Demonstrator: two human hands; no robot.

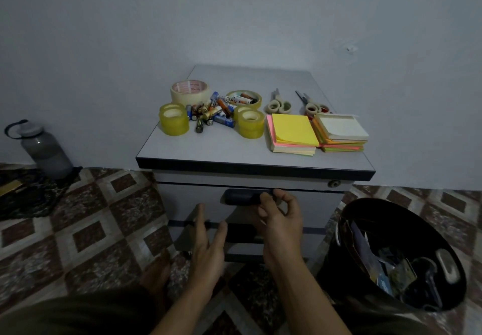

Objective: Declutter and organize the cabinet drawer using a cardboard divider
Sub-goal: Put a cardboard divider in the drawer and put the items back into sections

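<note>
1. Where the cabinet's top drawer (322,204) sits closed under the tabletop (208,149), the right hand (280,214) is at its dark handle (242,197), fingers curled round the handle's right end.
2. The left hand (208,246) hovers lower and to the left, in front of the next drawer down. Its fingers are straight and spread, and it holds nothing.
3. Both hands are below the tabletop's front edge, well apart from the things lying on it.
4. On the tabletop's left part lie yellow tape rolls (174,123), a larger pale tape roll (190,90) behind them, and a heap of batteries (211,113) between the rolls.
5. On the right part lie two pairs of scissors (279,103) near the back, with two stacks of sticky notes (293,133) just in front of them.
6. A black bin (365,217) holding scraps stands on the tiled floor (91,217), just right of the cabinet and near the right forearm.
7. A grey bottle (43,149) stands by the wall, far to the left.
</note>
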